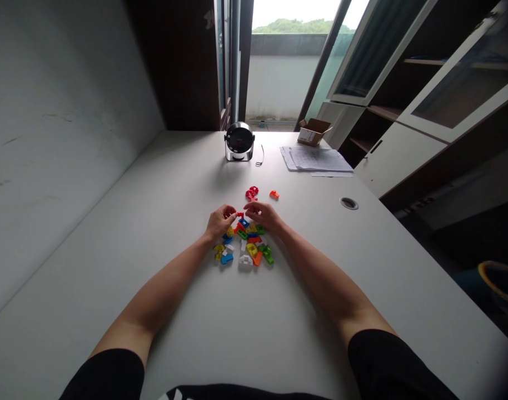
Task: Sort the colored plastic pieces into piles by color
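Observation:
A heap of small coloured plastic pieces (248,244) lies on the white table (195,322), in red, blue, yellow, green, orange and white. My left hand (220,221) and my right hand (262,214) meet just above the heap's far edge. Both pinch a small red piece (239,214) between their fingertips. Beyond the hands sits a small cluster of red pieces (251,193), and a single orange piece (274,194) lies to its right.
A small round black fan (239,141) stands at the table's far end with a cord beside it. A stack of papers (316,159) and a cardboard box (313,132) are at the far right. A cable hole (349,203) is on the right. Cabinets stand to the right.

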Action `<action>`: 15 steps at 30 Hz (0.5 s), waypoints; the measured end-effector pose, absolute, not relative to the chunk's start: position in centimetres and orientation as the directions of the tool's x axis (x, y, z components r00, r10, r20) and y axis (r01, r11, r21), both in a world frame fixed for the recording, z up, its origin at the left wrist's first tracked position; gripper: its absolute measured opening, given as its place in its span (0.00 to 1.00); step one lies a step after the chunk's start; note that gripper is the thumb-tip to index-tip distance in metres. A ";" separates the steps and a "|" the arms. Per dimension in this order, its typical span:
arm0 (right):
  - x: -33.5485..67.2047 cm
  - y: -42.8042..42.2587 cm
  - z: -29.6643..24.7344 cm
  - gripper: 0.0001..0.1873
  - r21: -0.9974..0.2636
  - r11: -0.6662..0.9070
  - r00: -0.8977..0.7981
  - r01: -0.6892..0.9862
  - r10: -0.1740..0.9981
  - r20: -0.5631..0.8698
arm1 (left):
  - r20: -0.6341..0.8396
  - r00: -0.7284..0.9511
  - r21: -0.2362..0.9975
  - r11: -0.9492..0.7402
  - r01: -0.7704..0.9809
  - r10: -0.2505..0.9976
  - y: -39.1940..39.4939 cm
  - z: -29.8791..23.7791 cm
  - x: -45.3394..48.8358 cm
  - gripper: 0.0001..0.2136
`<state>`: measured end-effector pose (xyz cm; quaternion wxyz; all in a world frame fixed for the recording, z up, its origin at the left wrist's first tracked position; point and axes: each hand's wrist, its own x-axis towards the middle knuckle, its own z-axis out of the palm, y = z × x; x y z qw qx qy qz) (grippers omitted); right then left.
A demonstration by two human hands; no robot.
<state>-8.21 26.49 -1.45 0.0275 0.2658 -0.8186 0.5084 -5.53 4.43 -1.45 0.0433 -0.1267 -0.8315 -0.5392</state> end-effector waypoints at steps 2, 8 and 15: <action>-7.8 26.0 -1.0 0.17 -0.808 0.313 -0.834 -0.500 -0.428 0.350 | 0.201 -0.968 0.895 0.373 0.244 0.150 4.4 -1.6 -5.7 0.14; -7.4 24.9 -0.8 0.17 -0.734 0.342 -0.785 -0.587 -0.463 0.413 | 0.175 -0.977 0.931 0.301 0.205 0.125 4.4 -2.2 -6.1 0.15; -7.7 25.3 -1.4 0.13 -0.735 0.366 -0.803 -0.570 -0.436 0.406 | 0.155 -0.970 0.948 0.249 0.199 0.185 4.3 -1.9 -6.0 0.15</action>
